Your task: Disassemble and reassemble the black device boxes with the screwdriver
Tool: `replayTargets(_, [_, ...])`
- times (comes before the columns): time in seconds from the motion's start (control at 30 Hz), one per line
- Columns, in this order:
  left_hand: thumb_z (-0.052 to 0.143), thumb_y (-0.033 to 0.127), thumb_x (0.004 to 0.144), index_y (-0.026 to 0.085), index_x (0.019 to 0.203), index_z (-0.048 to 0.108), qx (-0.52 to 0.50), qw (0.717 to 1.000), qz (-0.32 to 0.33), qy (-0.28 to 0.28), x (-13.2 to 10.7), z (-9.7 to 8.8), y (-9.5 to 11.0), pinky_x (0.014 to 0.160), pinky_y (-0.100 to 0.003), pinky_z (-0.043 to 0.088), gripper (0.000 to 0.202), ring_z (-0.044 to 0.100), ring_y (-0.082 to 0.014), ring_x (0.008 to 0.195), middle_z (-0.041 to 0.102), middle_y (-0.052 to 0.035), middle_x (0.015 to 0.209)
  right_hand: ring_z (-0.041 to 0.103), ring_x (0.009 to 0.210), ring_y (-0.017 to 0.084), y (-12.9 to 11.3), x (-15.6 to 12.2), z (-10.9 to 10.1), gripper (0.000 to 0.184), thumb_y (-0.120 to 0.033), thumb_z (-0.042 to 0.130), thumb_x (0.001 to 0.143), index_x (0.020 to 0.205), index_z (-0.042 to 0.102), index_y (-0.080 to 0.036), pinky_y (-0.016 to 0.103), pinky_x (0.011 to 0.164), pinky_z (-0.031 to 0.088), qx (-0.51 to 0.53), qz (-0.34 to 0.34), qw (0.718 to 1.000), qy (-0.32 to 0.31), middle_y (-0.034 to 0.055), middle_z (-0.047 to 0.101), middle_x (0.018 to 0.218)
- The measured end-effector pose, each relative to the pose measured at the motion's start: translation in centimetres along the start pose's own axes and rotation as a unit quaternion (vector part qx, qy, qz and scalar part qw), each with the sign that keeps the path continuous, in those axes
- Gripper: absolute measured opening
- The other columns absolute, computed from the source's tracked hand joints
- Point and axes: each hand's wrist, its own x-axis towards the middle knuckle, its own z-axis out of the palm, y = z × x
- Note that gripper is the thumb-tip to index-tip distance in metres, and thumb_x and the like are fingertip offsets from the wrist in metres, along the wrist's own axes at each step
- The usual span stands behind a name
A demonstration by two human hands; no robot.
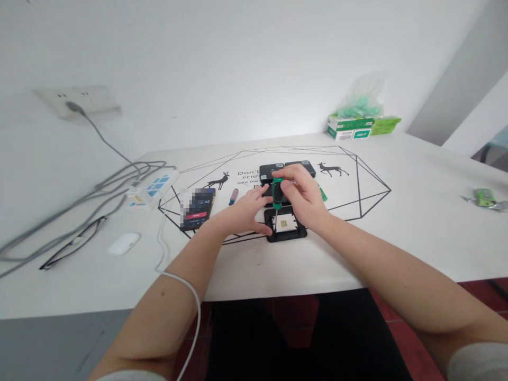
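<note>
My right hand (304, 193) is closed around the green and black handle of a screwdriver (278, 193). The screwdriver stands nearly upright, its tip down at the left side of a black rectangular casing (299, 234). A white panel with a small tan square (286, 223) lies inside that casing. My left hand (250, 211) is spread, fingers apart, with its thumb at the casing's left edge and its other fingers close to the screwdriver. Behind my hands lie black boxes (271, 170), partly hidden, and the edge of a green board (323, 193).
On the left are a lit phone (198, 209), a small screwdriver (234, 197), a white earbud case (124, 243), glasses (73, 243) and a power strip (153, 188) with cables. A white cable crosses my left forearm. Green boxes (349, 127) stand back right; a green packet (484, 198) lies far right.
</note>
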Motion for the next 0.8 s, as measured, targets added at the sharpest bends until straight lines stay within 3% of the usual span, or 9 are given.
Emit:
replayTargets(0.1, [0.089,0.036,0.081,0.026,0.127,0.074,-0.054,0.996,0.067,-0.004,0.1,-0.2,0.8,0.125,-0.051,0.036,0.05,0.038,-0.0368,0.153,0.045,-0.0097,0.165,0.068,0.088,0.02,-0.1,-0.2,0.4,0.023,-0.031,0.073,0.09,0.113,0.068,-0.026,0.034,0.066,0.059,0.012,0.033,0.999,-0.008,0.0055,0.072,0.109])
replayTargets(0.23, [0.086,0.019,0.079,0.025,0.096,0.081,-0.108,0.985,0.133,0.005,0.4,0.0,1.3,0.12,-0.047,0.044,0.018,0.052,-0.032,0.138,0.066,-0.0079,0.13,0.075,0.096,0.02,0.0,-0.7,0.7,0.03,-0.024,0.061,0.096,0.126,0.062,-0.028,0.039,0.082,0.065,0.085,0.06,0.994,-0.039,0.0069,0.073,0.125])
replayTargets(0.33, [0.084,0.016,0.08,0.024,0.085,0.08,-0.131,0.98,0.149,0.015,0.6,0.4,1.3,0.115,-0.046,0.048,0.01,0.057,-0.0306,0.13,0.069,-0.0073,0.118,0.075,0.107,0.021,-0.1,-0.8,0.6,0.033,-0.02,0.049,0.1,0.131,0.06,-0.028,0.042,0.09,0.065,0.111,0.066,0.99,-0.058,0.0086,0.069,0.138])
replayTargets(0.43, [0.078,0.015,0.084,0.023,0.086,0.08,-0.149,0.979,0.142,0.001,0.7,0.7,1.3,0.108,-0.044,0.053,0.009,0.061,-0.0294,0.124,0.072,-0.0074,0.112,0.07,0.117,0.025,-0.3,-0.6,0.5,0.03,-0.023,0.059,0.096,0.125,0.064,-0.027,0.041,0.084,0.065,0.046,0.026,0.997,-0.06,0.0105,0.068,0.135])
replayTargets(0.6, [0.07,0.012,0.086,0.02,0.085,0.076,-0.159,0.977,0.144,-0.003,0.7,0.7,1.6,0.103,-0.041,0.055,0.01,0.067,-0.026,0.114,0.073,-0.0071,0.105,0.066,0.098,0.022,-0.5,-0.2,0.4,0.031,-0.025,0.066,0.092,0.123,0.068,-0.026,0.036,0.07,0.062,-0.02,-0.006,0.999,-0.036,0.0094,0.068,0.116])
replayTargets(0.7, [0.07,0.015,0.086,0.021,0.085,0.073,-0.138,0.98,0.141,0.031,0.7,0.6,1.2,0.108,-0.042,0.052,0.007,0.065,-0.0267,0.119,0.072,-0.0092,0.115,0.065,0.099,0.022,-0.2,-0.1,0.3,0.03,-0.027,0.065,0.094,0.124,0.067,-0.028,0.035,0.069,0.061,-0.024,-0.002,1.0,0.005,0.0082,0.067,0.115])
replayTargets(0.8, [0.066,0.018,0.088,0.022,0.086,0.072,-0.071,0.99,0.097,0.074,1.0,0.5,-0.1,0.114,-0.044,0.047,0.007,0.062,-0.0282,0.127,0.072,-0.0094,0.122,0.064,0.097,0.022,0.8,0.1,0.0,0.03,-0.029,0.067,0.094,0.124,0.066,-0.029,0.036,0.069,0.062,-0.037,0.02,0.996,0.079,0.0071,0.065,0.114])
